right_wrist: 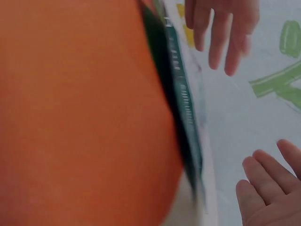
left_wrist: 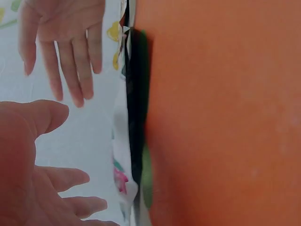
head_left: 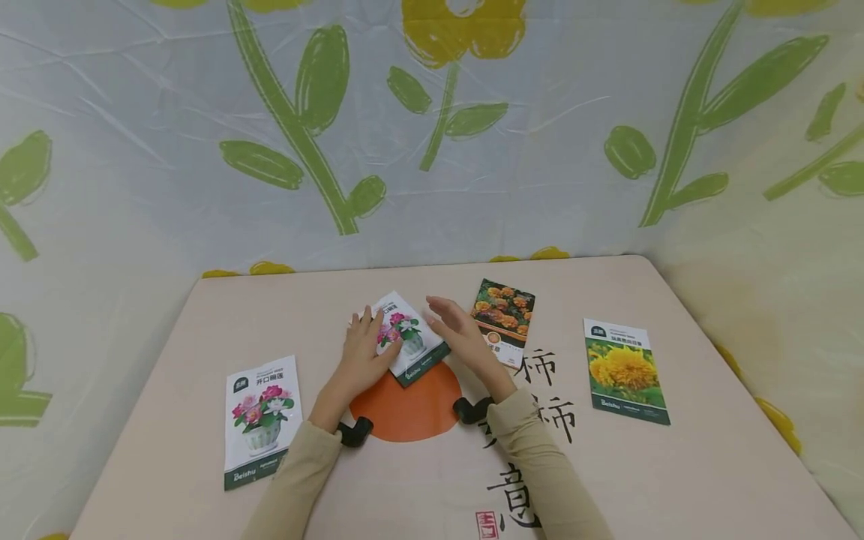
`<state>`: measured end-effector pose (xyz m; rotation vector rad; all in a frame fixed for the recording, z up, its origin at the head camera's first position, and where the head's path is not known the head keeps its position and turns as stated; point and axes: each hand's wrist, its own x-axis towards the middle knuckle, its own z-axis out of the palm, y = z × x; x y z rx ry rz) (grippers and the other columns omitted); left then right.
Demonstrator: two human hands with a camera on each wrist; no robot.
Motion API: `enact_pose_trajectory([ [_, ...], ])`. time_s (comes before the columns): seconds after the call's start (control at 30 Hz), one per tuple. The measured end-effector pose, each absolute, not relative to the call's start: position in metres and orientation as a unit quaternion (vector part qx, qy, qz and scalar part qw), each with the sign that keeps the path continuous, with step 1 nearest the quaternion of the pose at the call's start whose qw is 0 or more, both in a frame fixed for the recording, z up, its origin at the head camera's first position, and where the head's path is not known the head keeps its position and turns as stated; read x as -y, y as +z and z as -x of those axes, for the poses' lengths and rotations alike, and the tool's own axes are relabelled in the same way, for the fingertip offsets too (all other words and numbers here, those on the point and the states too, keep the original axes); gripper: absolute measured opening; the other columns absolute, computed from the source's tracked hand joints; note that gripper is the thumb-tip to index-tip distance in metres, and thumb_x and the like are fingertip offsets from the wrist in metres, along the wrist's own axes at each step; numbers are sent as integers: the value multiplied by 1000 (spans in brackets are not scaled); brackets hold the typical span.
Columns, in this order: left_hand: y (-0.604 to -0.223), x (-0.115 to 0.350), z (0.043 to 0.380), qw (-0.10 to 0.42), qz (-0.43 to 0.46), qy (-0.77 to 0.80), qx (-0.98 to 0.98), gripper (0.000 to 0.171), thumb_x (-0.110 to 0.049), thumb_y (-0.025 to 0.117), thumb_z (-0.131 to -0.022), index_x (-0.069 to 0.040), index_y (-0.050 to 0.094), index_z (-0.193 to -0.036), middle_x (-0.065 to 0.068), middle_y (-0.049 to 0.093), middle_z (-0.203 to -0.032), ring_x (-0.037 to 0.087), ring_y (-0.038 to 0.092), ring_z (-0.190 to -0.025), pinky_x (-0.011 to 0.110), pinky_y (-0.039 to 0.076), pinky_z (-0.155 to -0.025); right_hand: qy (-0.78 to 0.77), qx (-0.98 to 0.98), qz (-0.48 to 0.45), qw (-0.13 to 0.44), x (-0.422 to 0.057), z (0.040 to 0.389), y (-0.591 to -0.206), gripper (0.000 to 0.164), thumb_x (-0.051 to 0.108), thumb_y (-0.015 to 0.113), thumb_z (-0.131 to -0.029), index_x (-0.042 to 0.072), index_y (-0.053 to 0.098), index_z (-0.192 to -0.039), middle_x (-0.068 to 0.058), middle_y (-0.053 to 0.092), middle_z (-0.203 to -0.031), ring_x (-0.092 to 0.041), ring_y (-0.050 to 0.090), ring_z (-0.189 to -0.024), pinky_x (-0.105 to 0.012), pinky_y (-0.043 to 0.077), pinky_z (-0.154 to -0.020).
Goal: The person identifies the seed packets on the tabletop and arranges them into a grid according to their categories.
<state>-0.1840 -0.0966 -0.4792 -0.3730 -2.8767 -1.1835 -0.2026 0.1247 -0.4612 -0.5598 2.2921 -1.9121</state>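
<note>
White flower packet [head_left: 416, 349] lies between left hand [head_left: 363, 352] and right hand [head_left: 466, 336]. Both have fingers extended, gripping nothing.

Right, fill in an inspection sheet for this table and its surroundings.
Surface: pale pink table, printed orange circle, black characters.
Job's things: middle packet overlapping the circle, possibly others beneath; left packet, same pink-flower picture; orange-flower packet; yellow-flower packet far right.
Clutter: nothing seen.
Hands: left hand and right hand open around the middle packet; contact unclear.
Cables: nothing seen.
Surroundings: white flowered cloth behind.
</note>
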Motion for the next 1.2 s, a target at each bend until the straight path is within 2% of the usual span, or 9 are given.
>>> enact_pose_trajectory([
  [0.2, -486, 94, 184, -22, 122, -383, 915, 80, -42, 59, -97, 0, 25, -155, 27, 9, -162, 52, -4, -146, 70, 4, -113, -607, -754, 211, 135, -119, 188, -448, 44, 11, 50, -105, -8, 43, -144, -25, 40, -151, -37, 37, -141, -49, 35, -112],
  [0.37, -488, 93, 184, -37, 123, -392, 911, 83, -42, 62, -95, 0, 24, -156, 26, 5, -162, 50, -10, -146, 72, 4, -111, -588, -761, 228, 151, -118, 193, -465, 41, 10, 50, -104, -11, 47, -139, -25, 41, -151, -37, 36, -141, -50, 32, -113],
  [0.6, -499, 95, 188, -21, 138, -390, 910, 87, -42, 66, -91, 4, 26, -154, 23, 5, -164, 45, -11, -148, 69, 6, -113, -562, -783, 240, 114, -120, 199, -489, 38, 16, 55, -103, -2, 56, -136, -16, 46, -150, -34, 40, -140, -52, 35, -112],
  [0.77, -509, 98, 193, 1, 154, -379, 913, 88, -42, 68, -90, 4, 29, -153, 22, 7, -164, 45, -7, -149, 70, 11, -112, -534, -804, 255, 57, -118, 195, -493, 34, 9, 60, -99, -3, 61, -131, -16, 51, -145, -34, 49, -132, -51, 42, -105],
  [0.97, -511, 102, 197, 17, 161, -370, 915, 88, -44, 71, -89, 1, 31, -153, 20, 10, -164, 42, -6, -150, 70, 13, -112, -514, -809, 284, -7, -113, 195, -504, 34, 0, 67, -92, -8, 63, -125, -22, 52, -142, -37, 43, -137, -55, 34, -110],
  [1.2, -514, 101, 198, 29, 163, -363, 917, 88, -47, 71, -88, 0, 33, -153, 17, 13, -164, 40, -3, -150, 67, 14, -113, -501, -818, 283, -10, -114, 193, -504, 35, 3, 68, -92, -3, 64, -127, -16, 52, -144, -33, 43, -138, -52, 34, -112],
])
